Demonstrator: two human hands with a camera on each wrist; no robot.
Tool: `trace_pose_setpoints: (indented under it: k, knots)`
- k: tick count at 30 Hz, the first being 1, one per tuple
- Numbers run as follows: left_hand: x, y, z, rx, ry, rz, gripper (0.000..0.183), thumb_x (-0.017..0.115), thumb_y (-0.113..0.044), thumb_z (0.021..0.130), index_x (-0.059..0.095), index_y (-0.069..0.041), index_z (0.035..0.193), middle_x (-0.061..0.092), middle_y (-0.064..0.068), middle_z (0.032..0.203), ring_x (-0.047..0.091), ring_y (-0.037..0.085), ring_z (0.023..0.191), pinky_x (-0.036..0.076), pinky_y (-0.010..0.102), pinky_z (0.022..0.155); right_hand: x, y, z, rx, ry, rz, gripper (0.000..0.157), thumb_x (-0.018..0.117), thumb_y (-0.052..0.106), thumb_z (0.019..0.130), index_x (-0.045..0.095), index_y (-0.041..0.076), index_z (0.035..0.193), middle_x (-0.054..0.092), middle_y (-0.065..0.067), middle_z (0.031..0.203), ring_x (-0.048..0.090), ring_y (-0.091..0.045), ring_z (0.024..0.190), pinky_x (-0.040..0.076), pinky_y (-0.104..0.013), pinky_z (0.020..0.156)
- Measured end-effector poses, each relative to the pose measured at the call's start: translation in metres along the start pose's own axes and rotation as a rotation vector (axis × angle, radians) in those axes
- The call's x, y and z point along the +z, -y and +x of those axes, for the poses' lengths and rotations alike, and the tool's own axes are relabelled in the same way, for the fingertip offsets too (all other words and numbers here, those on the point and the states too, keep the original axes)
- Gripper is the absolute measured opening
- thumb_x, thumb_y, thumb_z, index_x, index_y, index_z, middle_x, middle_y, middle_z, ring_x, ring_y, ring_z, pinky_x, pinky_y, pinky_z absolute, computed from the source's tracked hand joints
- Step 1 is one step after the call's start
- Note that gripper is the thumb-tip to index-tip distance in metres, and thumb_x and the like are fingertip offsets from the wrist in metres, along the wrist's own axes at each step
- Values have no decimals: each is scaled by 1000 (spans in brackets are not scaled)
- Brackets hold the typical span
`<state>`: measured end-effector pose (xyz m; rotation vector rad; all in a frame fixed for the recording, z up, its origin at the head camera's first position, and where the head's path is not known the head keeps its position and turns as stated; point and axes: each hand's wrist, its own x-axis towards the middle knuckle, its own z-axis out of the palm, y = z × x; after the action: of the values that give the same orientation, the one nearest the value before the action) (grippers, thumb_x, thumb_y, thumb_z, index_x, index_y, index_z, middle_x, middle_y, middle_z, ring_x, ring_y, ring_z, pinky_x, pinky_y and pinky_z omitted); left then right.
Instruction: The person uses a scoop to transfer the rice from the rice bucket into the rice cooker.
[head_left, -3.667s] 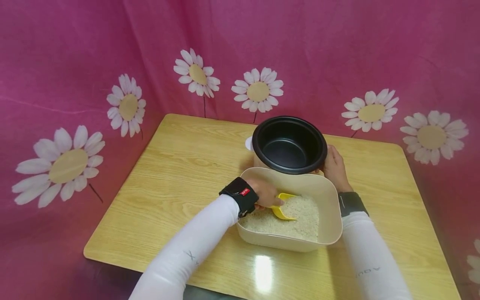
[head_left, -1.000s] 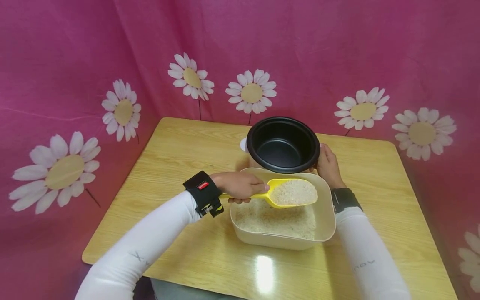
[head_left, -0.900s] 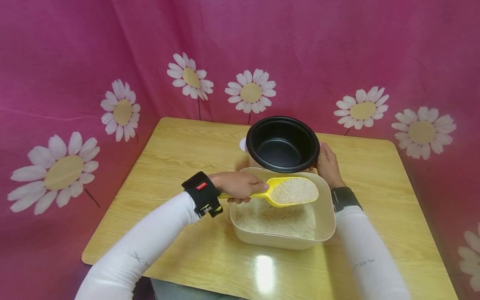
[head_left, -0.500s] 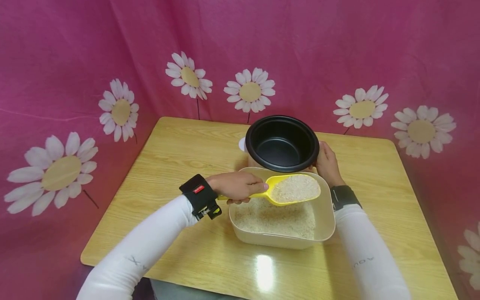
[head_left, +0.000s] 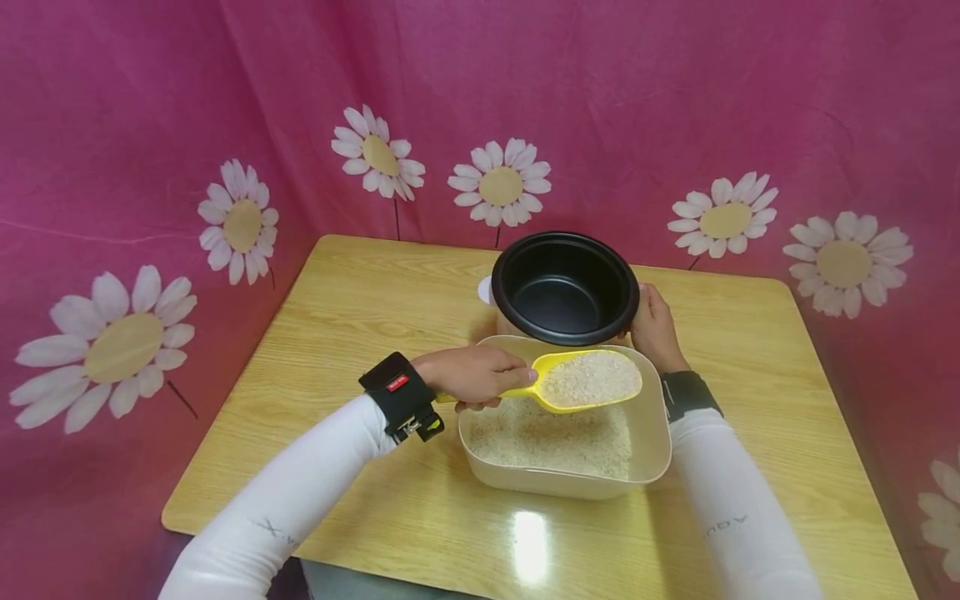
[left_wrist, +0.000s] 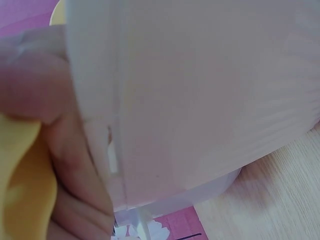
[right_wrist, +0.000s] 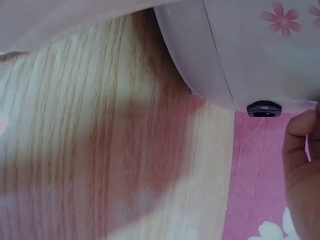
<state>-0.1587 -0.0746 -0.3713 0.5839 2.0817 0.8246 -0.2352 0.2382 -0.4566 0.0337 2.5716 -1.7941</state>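
My left hand (head_left: 468,372) grips the handle of a yellow scoop (head_left: 551,404), thumb along its top. The scoop is heaped with rice (head_left: 592,379) and held level above a cream bin (head_left: 555,482), which has more rice at its bottom. Behind the bin stands a rice cooker (right_wrist: 280,60), pale with pink flowers, topped by a black inner pot (head_left: 566,304) with no rice in it. My right hand (head_left: 657,331) holds the cooker's right side just under the rim; its fingertips are partly hidden there. In the left wrist view, the scoop (left_wrist: 30,190) shows beside curled fingers.
The bin and cooker stand close together on a wooden table (head_left: 360,317) with rounded corners. A pink curtain (head_left: 600,100) with daisies hangs behind and on both sides. A white tab (head_left: 485,289) sticks out at the cooker's left.
Since the earliest frame, my left hand has lifted the scoop out of the rice, full, and drawn back left. Over the last second it rises slightly, then stays nearly still. The right hand keeps its place.
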Motion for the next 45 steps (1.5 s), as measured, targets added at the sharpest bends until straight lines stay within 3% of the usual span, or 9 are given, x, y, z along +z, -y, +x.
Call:
trace_pose_setpoints:
  k: [6,10,16,21,29,38,45]
  knots:
    - [1,-1,0,3,7,6,33,46,-43,110,60,-17,124,50,0,68,42,17,50,35,30,48,1,-20,8,-56,-61,-69,49,25,44,113,50,3,124,53,17,69,57,-4,65,48,-20,69]
    - [1,-1,0,12,7,4,31,45,-43,110,60,-18,118,48,-1,67,41,16,49,36,30,47,3,-24,8,-81,-101,-85,56,24,45,112,48,-3,127,51,20,73,54,2,71,43,-18,75]
    - [1,-1,0,16,9,5,32,44,-44,110,60,-17,117,47,-1,66,41,15,48,36,28,46,5,-23,7,-98,-98,-87,51,26,48,112,48,3,115,52,17,61,55,-3,59,43,-21,67]
    - [1,0,-1,1,9,8,38,45,-45,110,60,-13,124,48,0,67,41,16,49,35,26,45,7,-21,7,-97,-99,-107,49,25,48,112,47,5,113,51,16,59,54,-4,55,43,-22,62]
    - [1,1,-2,-13,11,26,32,46,-45,109,59,-20,125,49,0,67,42,17,49,35,26,46,9,-19,8,-60,-122,-113,50,27,53,110,47,6,111,51,14,63,54,-5,56,45,-20,62]
    - [1,2,-3,-7,3,33,33,47,-46,109,60,-20,122,49,0,67,43,17,50,35,27,45,13,-17,10,-87,-166,-183,52,25,47,112,47,1,110,48,18,57,51,1,53,40,-21,68]
    - [3,3,-3,-1,-4,27,36,47,-46,109,60,-17,125,50,0,68,43,18,50,35,26,45,12,-20,9,-53,-174,-169,55,24,52,111,48,2,112,50,15,61,52,-1,55,41,-21,67]
